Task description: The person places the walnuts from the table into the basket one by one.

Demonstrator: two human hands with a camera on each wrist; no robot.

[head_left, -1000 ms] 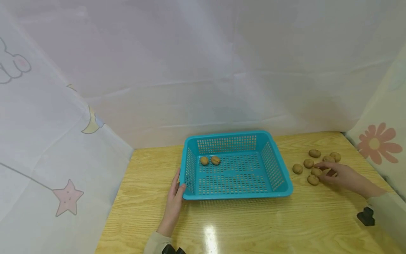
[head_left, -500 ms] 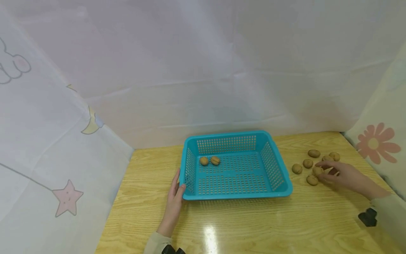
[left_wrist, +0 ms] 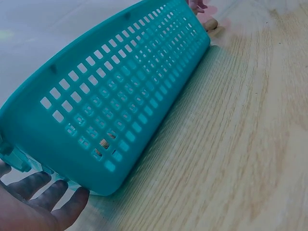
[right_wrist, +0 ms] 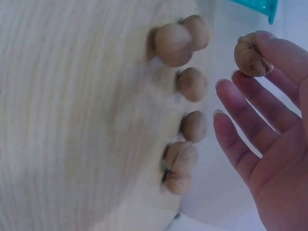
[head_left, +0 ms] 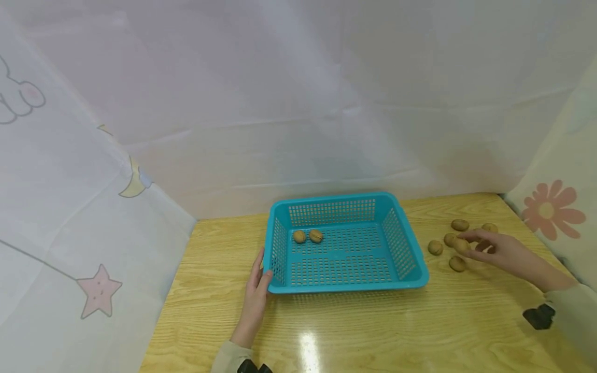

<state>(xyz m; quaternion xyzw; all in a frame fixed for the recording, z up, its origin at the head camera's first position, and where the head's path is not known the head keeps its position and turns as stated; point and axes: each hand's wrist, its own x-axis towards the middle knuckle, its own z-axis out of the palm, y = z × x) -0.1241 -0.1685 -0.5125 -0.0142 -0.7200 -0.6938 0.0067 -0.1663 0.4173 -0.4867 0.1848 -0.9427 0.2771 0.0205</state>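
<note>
A blue plastic basket [head_left: 347, 286] with slotted walls stands on the table with two walnuts [head_left: 315, 236] in its back left part. My left hand [head_left: 256, 295] grips its left end, thumb over the rim and fingers along the outside; the left wrist view shows those fingers [left_wrist: 72, 207] against the wall. At the right, my right hand [head_left: 506, 254] pinches a walnut [right_wrist: 252, 55] between thumb and fingertips, lifted off the table. Several other walnuts [head_left: 436, 247] lie loose around and below that hand, one partly hidden behind it.
The wooden table [head_left: 373, 331] meets a pale cloth [head_left: 326, 129] hanging behind. More cloth hangs at both sides, printed with a star [head_left: 100, 291] on the left and a flower [head_left: 552, 210] on the right.
My right hand has picked a walnut up from the pile and moved it slightly up and left. My left hand and the basket have stayed in place.
</note>
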